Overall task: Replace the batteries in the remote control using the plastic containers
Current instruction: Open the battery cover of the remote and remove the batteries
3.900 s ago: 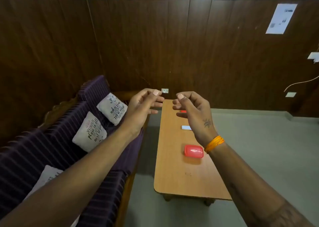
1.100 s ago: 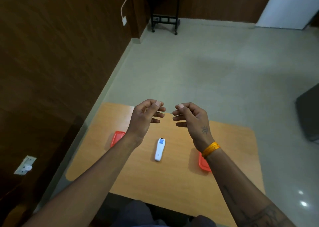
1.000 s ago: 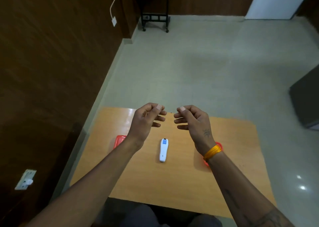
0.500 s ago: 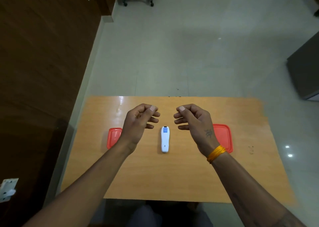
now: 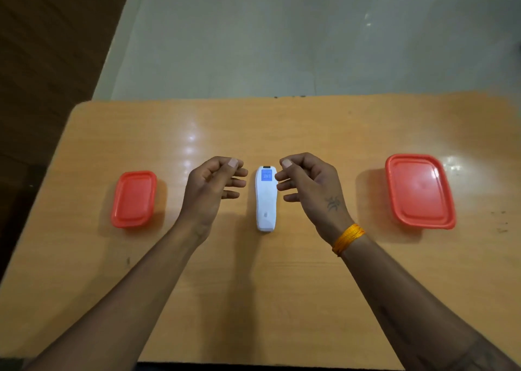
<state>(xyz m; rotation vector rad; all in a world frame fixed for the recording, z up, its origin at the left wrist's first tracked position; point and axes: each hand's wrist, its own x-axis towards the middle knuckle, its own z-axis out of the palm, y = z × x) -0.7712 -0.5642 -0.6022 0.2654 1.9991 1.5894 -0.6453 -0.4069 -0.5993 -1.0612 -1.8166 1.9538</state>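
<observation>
A white remote control (image 5: 265, 201) with a lit blue screen at its far end lies flat in the middle of the wooden table (image 5: 253, 286). My left hand (image 5: 210, 191) hovers just left of it and my right hand (image 5: 308, 189) just right of it. Both hands have loosely curled fingers and hold nothing; neither touches the remote. A small plastic container with a red lid (image 5: 134, 198) stands at the left. A larger red-lidded container (image 5: 420, 190) stands at the right. Both lids are on. No batteries are visible.
The table's far edge runs across the upper middle of the view, with grey tiled floor (image 5: 282, 32) beyond it. A dark wooden wall (image 5: 50, 32) stands close to the table's left end. An orange thread band circles my right wrist.
The view has swung from the wall and sofa down onto the table, and come closer. My hands kept their curled pose and now sit lower, on either side of the remote.
</observation>
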